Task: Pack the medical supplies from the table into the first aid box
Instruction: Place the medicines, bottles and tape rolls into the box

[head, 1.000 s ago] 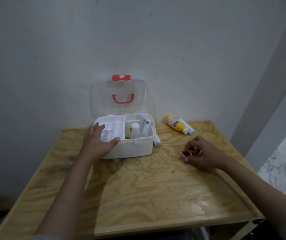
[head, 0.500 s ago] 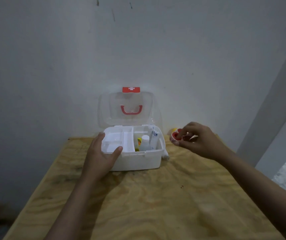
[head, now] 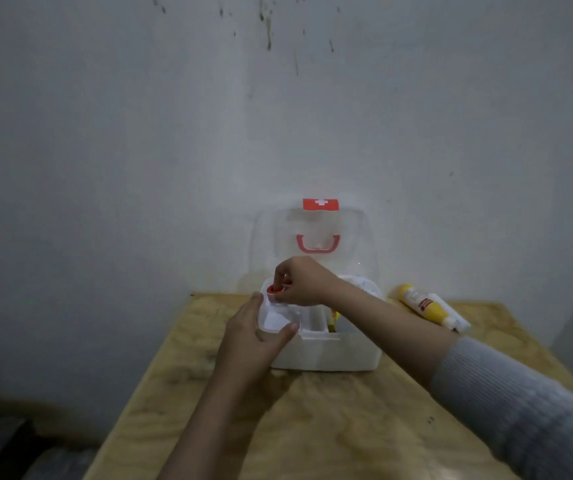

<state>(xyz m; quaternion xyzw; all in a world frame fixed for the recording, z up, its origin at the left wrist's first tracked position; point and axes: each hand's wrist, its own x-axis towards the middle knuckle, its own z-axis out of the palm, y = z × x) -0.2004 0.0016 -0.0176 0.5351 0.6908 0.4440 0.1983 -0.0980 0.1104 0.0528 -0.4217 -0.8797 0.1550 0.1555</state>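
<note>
The white first aid box [head: 333,353] stands open at the back of the wooden table [head: 330,427], its clear lid [head: 358,244] with a red handle leaning on the wall. My left hand [head: 255,336] grips the box's front left corner, thumb on the rim. My right hand [head: 300,282] is over the box's back left compartment, pinching a small red roll of tape [head: 274,289]. A yellow item shows inside the box. My right forearm hides most of the right compartment.
A yellow and white bottle [head: 425,305] and a white tube [head: 453,318] lie on the table to the right of the box, near the wall. The table's left edge drops to a dark floor.
My right hand lifted the red tape roll off the table on the right and carried it left over the box's back left compartment. My left hand stayed on the box.
</note>
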